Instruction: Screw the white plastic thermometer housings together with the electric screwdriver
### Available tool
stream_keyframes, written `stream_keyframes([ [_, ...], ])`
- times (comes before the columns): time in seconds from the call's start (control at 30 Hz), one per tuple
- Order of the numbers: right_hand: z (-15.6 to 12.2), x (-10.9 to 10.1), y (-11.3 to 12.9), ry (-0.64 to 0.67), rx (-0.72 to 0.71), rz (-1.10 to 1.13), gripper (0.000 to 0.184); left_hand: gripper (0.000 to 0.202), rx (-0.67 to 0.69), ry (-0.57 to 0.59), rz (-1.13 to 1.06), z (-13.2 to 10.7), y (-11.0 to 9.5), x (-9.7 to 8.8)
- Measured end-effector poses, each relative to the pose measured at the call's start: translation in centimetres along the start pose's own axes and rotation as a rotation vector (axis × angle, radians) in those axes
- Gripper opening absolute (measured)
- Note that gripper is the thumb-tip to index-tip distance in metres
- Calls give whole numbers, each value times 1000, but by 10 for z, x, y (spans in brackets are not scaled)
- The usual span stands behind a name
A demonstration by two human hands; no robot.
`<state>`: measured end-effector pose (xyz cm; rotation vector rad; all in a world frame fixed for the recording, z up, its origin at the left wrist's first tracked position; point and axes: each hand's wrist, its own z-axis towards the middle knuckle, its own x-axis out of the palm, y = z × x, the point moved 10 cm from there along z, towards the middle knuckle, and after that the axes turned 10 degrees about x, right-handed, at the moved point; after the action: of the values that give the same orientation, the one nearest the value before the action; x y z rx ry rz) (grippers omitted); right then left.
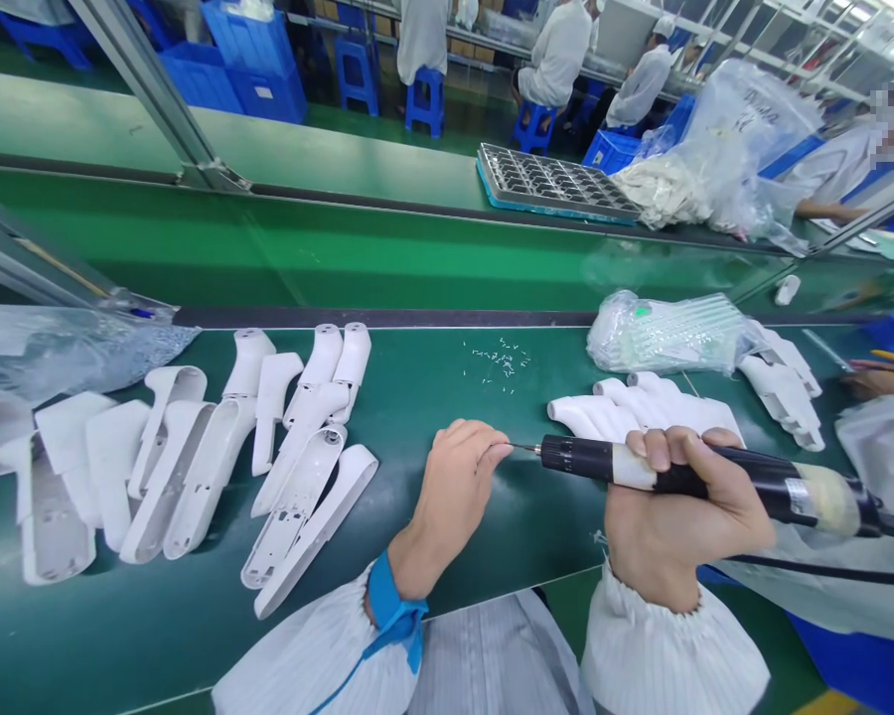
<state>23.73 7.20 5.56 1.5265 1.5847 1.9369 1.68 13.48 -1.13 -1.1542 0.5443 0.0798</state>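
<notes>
Sleeves of pale striped cloth frame the two hands above the near edge of the dark green worktop (417,397). The right hand (677,511) is clenched around an electric screwdriver (779,489), which lies level and points left, with its cord running off to the right. Its thin bit (525,448) meets the left hand (458,482), whose fingers are curled in and pinched together at the tip; whether a screw sits between them is too small to tell.

White plastic shells (194,467) lie spread in rows to the left, and a second heap (670,407) sits just behind the right hand. Loose screws (503,359) are scattered farther back, near a clear bag (667,333) of parts. Beyond runs a brighter green conveyor belt (417,258). A grey tray (555,184) rests on its far side, where people in white coats (558,50) sit on blue stools.
</notes>
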Motion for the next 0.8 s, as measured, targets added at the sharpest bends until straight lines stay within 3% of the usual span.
stream_keyframes([
  [0.3, -6, -6, -2, -19, 59, -24, 31, 23, 275, 91, 232, -2, -20, -7],
  [0.53, -11, -14, -12, -72, 112, -16, 27, 23, 476, 62, 335, -12, -33, -9],
  [0.67, -13, -20, -16, -94, 131, -8, 25, 10, 348, 102, 532, -22, -32, -20],
  [0.8, -11, -23, -5, -99, 89, -18, 25, 29, 53, -7, 1015, -53, -27, -75],
])
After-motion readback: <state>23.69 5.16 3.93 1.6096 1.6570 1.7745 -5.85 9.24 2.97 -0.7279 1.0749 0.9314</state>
